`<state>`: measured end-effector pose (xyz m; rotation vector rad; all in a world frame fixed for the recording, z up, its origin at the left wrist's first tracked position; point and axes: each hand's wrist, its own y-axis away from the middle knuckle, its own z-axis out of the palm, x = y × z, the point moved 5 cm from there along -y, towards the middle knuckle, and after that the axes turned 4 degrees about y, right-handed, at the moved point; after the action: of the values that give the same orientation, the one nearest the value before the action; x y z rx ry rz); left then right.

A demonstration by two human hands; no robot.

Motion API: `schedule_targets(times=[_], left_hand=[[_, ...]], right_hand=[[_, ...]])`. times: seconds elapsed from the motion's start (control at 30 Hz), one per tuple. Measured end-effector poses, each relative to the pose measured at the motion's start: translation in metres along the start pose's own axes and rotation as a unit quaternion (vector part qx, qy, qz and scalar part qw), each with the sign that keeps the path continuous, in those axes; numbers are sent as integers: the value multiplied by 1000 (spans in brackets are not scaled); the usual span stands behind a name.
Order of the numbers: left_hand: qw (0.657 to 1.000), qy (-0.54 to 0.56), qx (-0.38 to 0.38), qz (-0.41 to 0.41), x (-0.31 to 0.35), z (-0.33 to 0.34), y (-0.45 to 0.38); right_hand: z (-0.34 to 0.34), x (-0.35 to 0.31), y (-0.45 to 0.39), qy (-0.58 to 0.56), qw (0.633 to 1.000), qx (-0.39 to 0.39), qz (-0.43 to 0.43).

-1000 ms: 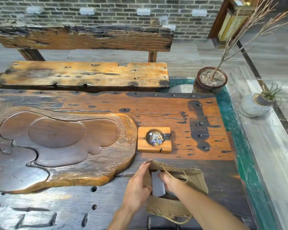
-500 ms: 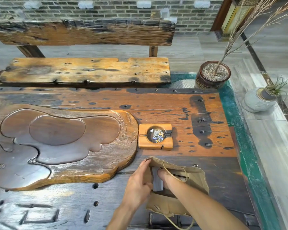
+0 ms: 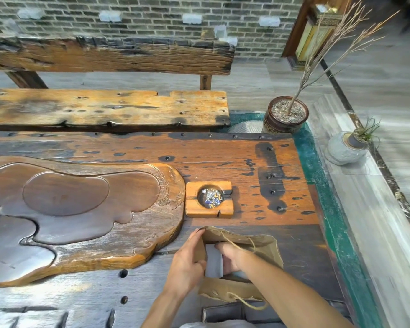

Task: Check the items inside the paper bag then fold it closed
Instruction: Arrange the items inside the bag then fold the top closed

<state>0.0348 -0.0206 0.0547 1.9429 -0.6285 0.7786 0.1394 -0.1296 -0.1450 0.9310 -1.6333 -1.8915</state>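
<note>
1. Holding the paper bag (image 3: 263, 242) open at the table's (image 3: 223, 162) five o'clock corner, the left hand (image 3: 187, 261) pinched its rim while the right hand (image 3: 230, 254), fingers curled, gripped a white packet (image 3: 214, 261) inside.
2. Thin, crumpled brown paper could tear at the mouth if spread harder.
3. Twine handles (image 3: 251, 304) hung loose over rough, pitted planks.

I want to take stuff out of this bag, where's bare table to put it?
Bare wood lies right of the ashtray, behind the paper bag, and left of the left hand below the carved tray. Crowded between bag and ashtray.
</note>
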Motion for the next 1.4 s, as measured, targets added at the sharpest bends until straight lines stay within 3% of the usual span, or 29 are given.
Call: schedule_targets(times=[0.13,0.33,0.5,0.67,0.97,1.2,1.4], left_hand=[[1000,2,-13,12,3,2,0],[1000,19,-20,11,-2,5,-7],[1000,8,-13,23,-1,8,-5],[999,18,-21,26,-3,9,-1],[999,24,-25,41,-4,3,-1],[999,36,-28,29,-8,5,-3],[999,38,-20,4,-9,4,-6]], right_hand=[[-1,-1,54,-32,999,-22,7],[-34,10,62,-40,999,9,2],[-65,20,62,97,990,98,3],[-80,30,70,239,952,193,22],[-77,22,73,280,926,249,35],[-82,27,68,227,947,211,82],[-74,29,63,154,971,170,66]])
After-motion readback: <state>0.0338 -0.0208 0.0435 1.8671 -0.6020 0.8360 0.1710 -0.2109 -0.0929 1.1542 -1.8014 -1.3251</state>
